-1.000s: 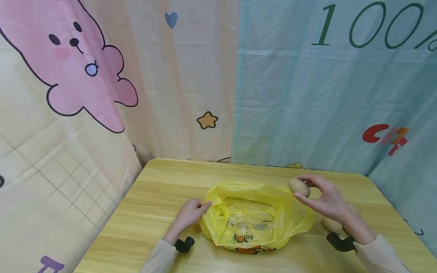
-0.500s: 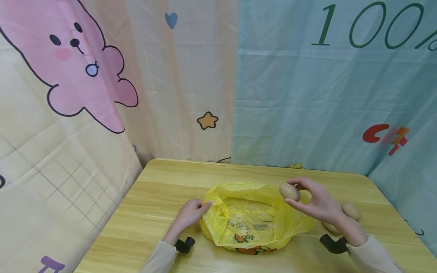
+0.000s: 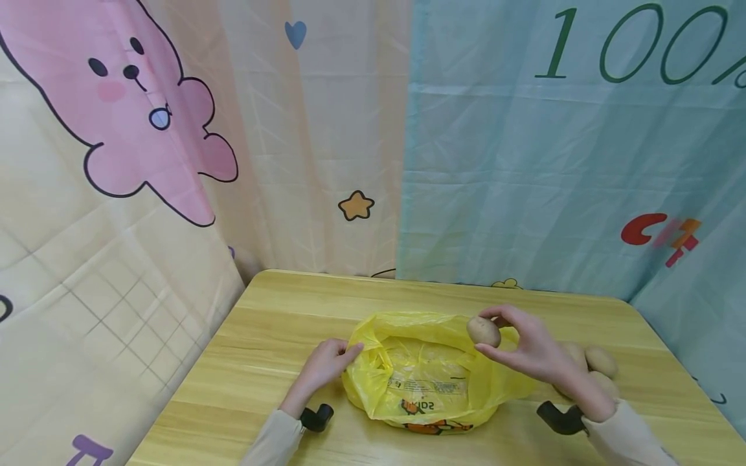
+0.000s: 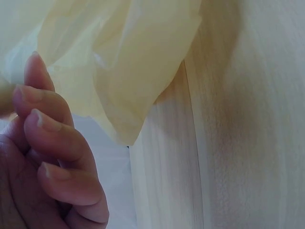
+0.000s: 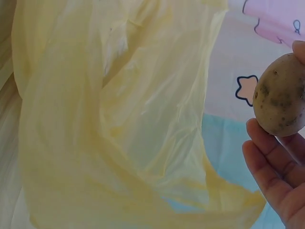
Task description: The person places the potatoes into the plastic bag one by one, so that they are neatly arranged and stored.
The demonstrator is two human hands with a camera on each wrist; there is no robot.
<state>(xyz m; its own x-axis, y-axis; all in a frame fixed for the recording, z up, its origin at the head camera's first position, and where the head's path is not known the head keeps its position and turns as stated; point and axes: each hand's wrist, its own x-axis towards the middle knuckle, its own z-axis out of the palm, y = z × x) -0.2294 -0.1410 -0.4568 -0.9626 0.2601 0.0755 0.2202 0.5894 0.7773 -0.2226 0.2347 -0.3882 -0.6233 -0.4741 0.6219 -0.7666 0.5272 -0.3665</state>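
A yellow plastic bag (image 3: 365,382) lies on the table with its mouth spread wide. At its left rim my left hand (image 3: 322,367) pinches the plastic between thumb and forefinger; in the left wrist view the other fingers of that hand (image 4: 64,148) are bent beside the bag (image 4: 128,57). My right hand (image 3: 533,346) holds a potato (image 3: 483,331) by the fingertips and thumb, above the bag's right rim. Dark specks mark the potato (image 5: 281,95) in the right wrist view, where part of it runs out of frame.
Several more potatoes (image 3: 600,360) lie together on the wooden table (image 3: 280,304) right of the bag, partly behind my right forearm. Printed curtains (image 3: 326,149) hang behind the table and along its sides.
My right hand has carried the potato leftward from beyond the bag's right edge to over its rim, uncovering more of the potatoes on the table. My left hand stays on the bag.
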